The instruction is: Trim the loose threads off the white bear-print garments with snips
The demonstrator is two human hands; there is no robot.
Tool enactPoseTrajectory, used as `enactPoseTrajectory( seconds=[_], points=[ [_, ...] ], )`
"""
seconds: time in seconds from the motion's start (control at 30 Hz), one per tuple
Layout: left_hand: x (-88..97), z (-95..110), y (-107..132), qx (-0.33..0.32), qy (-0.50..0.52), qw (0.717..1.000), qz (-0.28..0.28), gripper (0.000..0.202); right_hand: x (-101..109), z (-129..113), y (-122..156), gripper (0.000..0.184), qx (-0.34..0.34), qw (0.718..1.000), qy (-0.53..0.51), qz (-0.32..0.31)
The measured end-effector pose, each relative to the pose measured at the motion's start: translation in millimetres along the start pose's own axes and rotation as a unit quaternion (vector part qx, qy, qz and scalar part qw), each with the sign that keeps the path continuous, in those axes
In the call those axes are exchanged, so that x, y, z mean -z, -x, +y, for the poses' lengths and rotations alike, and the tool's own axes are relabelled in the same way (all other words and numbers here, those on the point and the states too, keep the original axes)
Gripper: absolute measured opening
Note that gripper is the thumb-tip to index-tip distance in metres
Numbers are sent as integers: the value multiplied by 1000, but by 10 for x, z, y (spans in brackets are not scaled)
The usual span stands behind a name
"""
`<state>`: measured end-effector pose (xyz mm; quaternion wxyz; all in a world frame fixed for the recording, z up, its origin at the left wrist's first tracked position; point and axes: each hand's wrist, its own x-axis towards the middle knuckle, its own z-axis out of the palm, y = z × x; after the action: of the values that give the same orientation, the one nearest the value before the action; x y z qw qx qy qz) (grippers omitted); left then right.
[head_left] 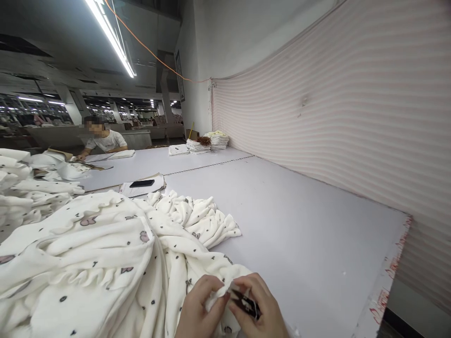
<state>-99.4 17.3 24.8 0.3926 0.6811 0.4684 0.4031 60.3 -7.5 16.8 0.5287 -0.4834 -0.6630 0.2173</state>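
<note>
A white garment (148, 253) with small dark and pinkish prints lies bunched over the near left of the table. My left hand (202, 307) pinches an edge of its cloth near the bottom centre. Close beside it, my right hand (262, 307) holds dark thread snips (244, 302), their tips pointing left at the pinched cloth. The right thumb and forefinger are also close to that edge; whether they touch it I cannot tell.
More white printed fabric (21, 202) is heaped on the left. A black phone (142, 183) rests on papers. Folded stacks (216, 141) stand at the far end of the table (289, 225). A striped cloth (327, 103) hangs along the right. Another person (105, 139) leans at the far left.
</note>
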Motion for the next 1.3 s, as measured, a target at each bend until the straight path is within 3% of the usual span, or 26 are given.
enactPoseTrajectory(
  seconds=[0.13, 0.23, 0.33, 0.47, 0.57, 0.67, 0.77, 0.9, 1.3],
  points=[
    [115, -32, -25, 70, 86, 986, -124, 29, -89, 28, -106, 18, 28, 995, -57, -75],
    [205, -35, 9, 93, 71, 982, -147, 18, -135, 58, -109, 11, 28, 993, -46, -103],
    [223, 21, 46, 113, 63, 979, -158, 15, -189, 49, -45, 18, -3, 997, -22, -76],
    [166, 99, 51, 94, 70, 985, -129, 26, -278, 2, 11, 32, -114, 991, -48, -41],
    [148, 75, 45, 86, 90, 986, -115, 29, -301, -18, 2, 36, -159, 983, -85, -13],
    [161, 5, 52, 99, 113, 986, -68, 34, -232, -22, 5, 31, -153, 983, -102, -2],
    [168, -25, 74, 112, 127, 985, -34, 34, -116, -26, 42, 23, -118, 990, -65, -40],
    [162, 39, 107, 111, 115, 987, -31, 30, -49, -53, 67, 19, -116, 989, -23, -90],
    [179, 123, 124, 120, 82, 989, -39, 32, 22, -133, 48, 17, -152, 982, 15, -112]
  ],
)
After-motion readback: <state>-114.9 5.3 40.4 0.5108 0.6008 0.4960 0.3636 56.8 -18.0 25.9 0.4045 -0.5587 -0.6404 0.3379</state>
